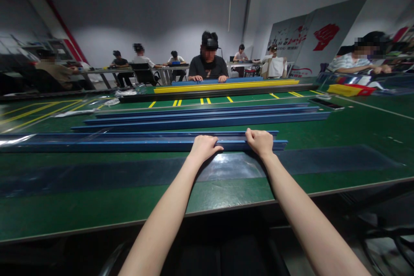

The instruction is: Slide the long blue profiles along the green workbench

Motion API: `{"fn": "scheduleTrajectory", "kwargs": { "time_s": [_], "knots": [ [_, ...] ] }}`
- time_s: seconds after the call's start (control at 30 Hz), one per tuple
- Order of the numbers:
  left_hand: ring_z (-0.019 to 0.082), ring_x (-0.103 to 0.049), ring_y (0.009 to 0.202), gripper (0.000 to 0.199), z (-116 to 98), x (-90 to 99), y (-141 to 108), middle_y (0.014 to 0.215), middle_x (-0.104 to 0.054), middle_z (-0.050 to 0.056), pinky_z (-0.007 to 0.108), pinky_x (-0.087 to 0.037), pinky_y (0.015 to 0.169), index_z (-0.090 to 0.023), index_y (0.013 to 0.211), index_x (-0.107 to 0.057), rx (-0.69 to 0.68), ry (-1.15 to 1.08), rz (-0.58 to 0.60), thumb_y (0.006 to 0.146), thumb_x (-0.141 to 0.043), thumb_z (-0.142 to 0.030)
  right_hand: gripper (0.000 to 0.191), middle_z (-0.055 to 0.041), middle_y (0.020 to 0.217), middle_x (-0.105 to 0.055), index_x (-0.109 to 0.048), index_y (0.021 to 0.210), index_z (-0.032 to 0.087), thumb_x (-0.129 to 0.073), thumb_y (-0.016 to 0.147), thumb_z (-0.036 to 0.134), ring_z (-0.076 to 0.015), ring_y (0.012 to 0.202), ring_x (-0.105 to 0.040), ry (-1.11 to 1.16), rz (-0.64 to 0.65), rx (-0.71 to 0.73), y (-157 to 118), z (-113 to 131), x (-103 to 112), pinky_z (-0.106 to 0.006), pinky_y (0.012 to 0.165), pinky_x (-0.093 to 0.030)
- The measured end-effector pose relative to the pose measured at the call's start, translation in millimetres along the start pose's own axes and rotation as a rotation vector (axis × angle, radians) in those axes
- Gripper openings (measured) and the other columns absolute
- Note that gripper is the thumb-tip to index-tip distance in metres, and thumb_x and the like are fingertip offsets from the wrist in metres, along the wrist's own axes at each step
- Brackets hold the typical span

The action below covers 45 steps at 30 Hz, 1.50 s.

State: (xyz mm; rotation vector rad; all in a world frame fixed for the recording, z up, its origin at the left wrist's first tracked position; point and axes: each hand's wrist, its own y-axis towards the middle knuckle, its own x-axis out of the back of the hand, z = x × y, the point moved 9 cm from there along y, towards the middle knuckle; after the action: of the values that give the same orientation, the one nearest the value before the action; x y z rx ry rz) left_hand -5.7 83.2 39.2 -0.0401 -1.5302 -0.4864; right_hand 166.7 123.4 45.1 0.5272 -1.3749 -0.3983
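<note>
A long blue channel-shaped rail (pixel 145 145) lies across the green table in front of me, its right end just past my right hand. My left hand (pixel 204 147) is closed over the rail, with the thumb along its near wall. To the right, my right hand (pixel 261 141) is curled on the same rail near that end. Their fingertips are hidden inside the channel. Clear film shows on the rail's left part. A long transparent plastic strip (pixel 336 160) lies flat on the near side, passing behind my forearms.
Farther back are more blue rails (pixel 207 120), a black rail (pixel 213 94) and a yellow rail (pixel 226 86). A co-worker (pixel 208 67) opposite has both hands on another blue rail. A phone (pixel 326 103) lies at the right. The table's near edge (pixel 233 207) runs under my forearms.
</note>
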Motion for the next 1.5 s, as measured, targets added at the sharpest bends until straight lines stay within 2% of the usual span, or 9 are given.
{"fn": "scheduleTrajectory", "kwargs": {
  "time_s": [0.5,0.73,1.5],
  "knots": [
    [0.021,-0.063,0.085,0.035,0.6,-1.1,0.0,0.088,-0.068,0.006,0.026,-0.041,0.067,-0.02,0.083,-0.063,0.011,-0.001,0.025,0.081,-0.049,-0.052,0.048,-0.0083,0.069,-0.07,-0.071,0.065,0.017,-0.032,0.086,0.034,-0.0152,0.062,-0.06,-0.006,0.002,-0.009,0.1,-0.9,-0.1,-0.025,0.05,-0.021],
    [0.023,-0.064,0.082,0.037,2.7,1.8,-0.4,0.084,-0.068,0.006,0.026,-0.041,0.064,-0.02,0.094,-0.056,0.05,0.013,-0.004,0.078,-0.053,-0.053,0.048,-0.0083,0.069,-0.07,-0.072,0.066,0.018,-0.032,0.086,0.034,-0.015,0.062,-0.06,-0.004,0.008,-0.016,-0.1,-1.0,0.5,-0.025,0.051,-0.022],
    [0.022,-0.062,0.083,0.037,9.4,-1.5,1.5,0.084,-0.067,0.005,0.025,-0.041,0.065,-0.021,0.084,-0.059,0.106,-0.04,0.006,0.075,-0.055,-0.056,0.047,-0.0081,0.071,-0.07,-0.072,0.068,0.018,-0.032,0.087,0.035,-0.0158,0.064,-0.061,-0.025,0.039,-0.034,-0.1,-1.3,-0.6,-0.025,0.051,-0.022]
  ]
}}
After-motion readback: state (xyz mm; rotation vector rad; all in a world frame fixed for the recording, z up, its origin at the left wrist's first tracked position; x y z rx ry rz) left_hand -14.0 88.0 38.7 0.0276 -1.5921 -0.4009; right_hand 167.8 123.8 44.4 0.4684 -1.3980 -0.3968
